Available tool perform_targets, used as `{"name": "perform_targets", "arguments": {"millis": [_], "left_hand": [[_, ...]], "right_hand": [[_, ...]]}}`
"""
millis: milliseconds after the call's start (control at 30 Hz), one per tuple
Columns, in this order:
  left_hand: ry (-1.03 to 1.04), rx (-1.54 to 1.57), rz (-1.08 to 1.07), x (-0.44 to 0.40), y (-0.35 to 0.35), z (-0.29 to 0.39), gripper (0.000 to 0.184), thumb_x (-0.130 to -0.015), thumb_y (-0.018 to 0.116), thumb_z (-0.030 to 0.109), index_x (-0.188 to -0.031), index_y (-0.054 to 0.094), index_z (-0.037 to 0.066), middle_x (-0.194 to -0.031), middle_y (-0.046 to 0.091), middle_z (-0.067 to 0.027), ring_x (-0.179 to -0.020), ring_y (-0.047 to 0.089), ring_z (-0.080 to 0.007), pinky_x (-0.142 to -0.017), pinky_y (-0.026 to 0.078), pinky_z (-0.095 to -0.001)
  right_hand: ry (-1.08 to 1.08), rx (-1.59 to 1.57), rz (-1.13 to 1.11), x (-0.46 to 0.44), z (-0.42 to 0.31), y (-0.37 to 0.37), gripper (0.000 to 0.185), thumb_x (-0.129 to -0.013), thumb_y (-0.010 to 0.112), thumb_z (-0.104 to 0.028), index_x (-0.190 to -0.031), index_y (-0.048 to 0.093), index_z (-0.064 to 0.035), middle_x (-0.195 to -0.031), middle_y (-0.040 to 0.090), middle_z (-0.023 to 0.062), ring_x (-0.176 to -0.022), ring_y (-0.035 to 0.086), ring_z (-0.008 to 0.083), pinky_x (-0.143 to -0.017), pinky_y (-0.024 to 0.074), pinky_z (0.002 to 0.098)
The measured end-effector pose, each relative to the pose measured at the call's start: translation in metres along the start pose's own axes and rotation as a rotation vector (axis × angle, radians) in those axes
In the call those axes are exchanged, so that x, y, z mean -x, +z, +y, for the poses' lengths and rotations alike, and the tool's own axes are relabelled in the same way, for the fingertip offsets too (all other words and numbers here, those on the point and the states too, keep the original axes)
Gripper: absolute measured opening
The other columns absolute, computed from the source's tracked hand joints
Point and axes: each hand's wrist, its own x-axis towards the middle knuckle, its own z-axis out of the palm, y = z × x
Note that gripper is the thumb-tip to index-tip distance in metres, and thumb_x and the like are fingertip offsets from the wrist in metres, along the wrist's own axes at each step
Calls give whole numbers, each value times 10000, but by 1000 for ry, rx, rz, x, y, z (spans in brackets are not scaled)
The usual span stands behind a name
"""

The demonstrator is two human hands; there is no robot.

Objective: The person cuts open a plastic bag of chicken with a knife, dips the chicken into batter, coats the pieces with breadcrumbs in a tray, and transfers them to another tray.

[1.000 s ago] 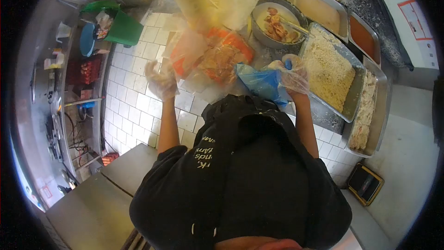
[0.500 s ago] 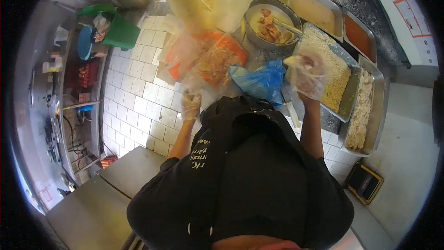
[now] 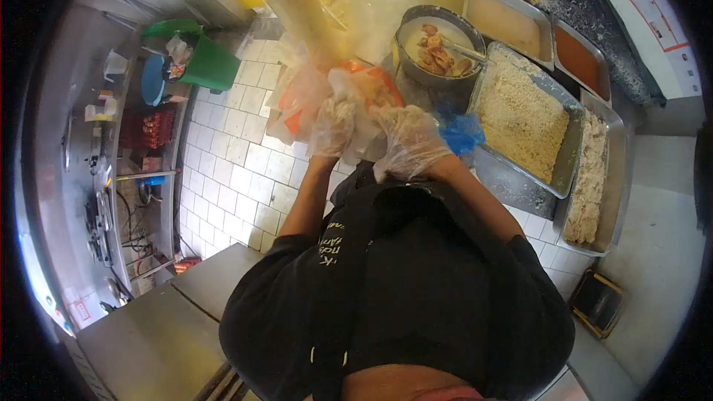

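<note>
Both my hands wear loose clear plastic gloves and are close together at the near edge of the work table. My left hand (image 3: 332, 126) is closed on the rim of a clear plastic bag (image 3: 304, 93). My right hand (image 3: 411, 137) is at the same bag's near right edge, its fingers curled onto the plastic. Under and beyond the clear plastic shows an orange-red bag (image 3: 292, 117) with pale raw meat pieces (image 3: 380, 90), partly hidden by my hands. A crumpled blue plastic bag (image 3: 462, 134) lies just right of my right hand.
A dark bowl (image 3: 405, 52) holds pale liquid, browned pieces and a utensil. To the right are a crumb tray (image 3: 486, 85), a long tray of coated pieces (image 3: 620, 148), and trays of beige liquid (image 3: 505, 18) and red-orange contents (image 3: 578, 59). A tall cylinder (image 3: 297, 11) stands behind the bag.
My right hand has moved left from beside the crumb tray to the clear bag. My left hand has moved up and inward along the bag. The blue bag is now largely covered.
</note>
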Motion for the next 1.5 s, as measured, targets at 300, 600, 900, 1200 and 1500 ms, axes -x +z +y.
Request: {"name": "perform_targets", "arguments": {"millis": [300,600,900,1200,1500], "left_hand": [[-719,910,-198,-131,-56,42,190,-970,600,161,-1101,644,30,-954,666,-52,-855,626,-167,-743,517,-300],[-664,908,334,-65,-65,-8,474,-922,673,225,-1297,496,-4,-1079,633,-90,-989,611,-206,-881,521,-308],[-712,488,-475,-35,2,-33,445,-883,712,354,-1120,622,-11,-1042,660,-208,-929,636,-316,-779,508,-413],[-664,475,-98,-56,17,-46,294,-936,615,182,-1173,623,10,-1045,687,-220,-944,648,-377,-831,503,-414],[-811,564,-342,-84,24,-50,389,-970,601,221,-1269,567,-25,-1128,694,-180,-1008,653,-328,-870,506,-407]], "right_hand": [[59,-510,290,-9,42,26,347,-872,632,-255,-1175,617,-85,-1091,647,150,-996,649,324,-812,538,428],[-186,-257,369,-16,68,37,307,-915,587,-251,-1183,628,-109,-1193,656,113,-984,666,303,-863,541,405],[523,-656,62,-29,47,22,165,-914,635,-206,-1062,677,-146,-1029,706,88,-847,670,308,-764,548,382],[797,310,114,206,104,42,442,-860,718,-416,-1200,671,-138,-1196,654,107,-1074,643,292,-859,555,421],[785,247,-233,269,123,119,511,-916,600,-536,-1172,645,-96,-1074,692,143,-1043,660,330,-866,538,452]]}}
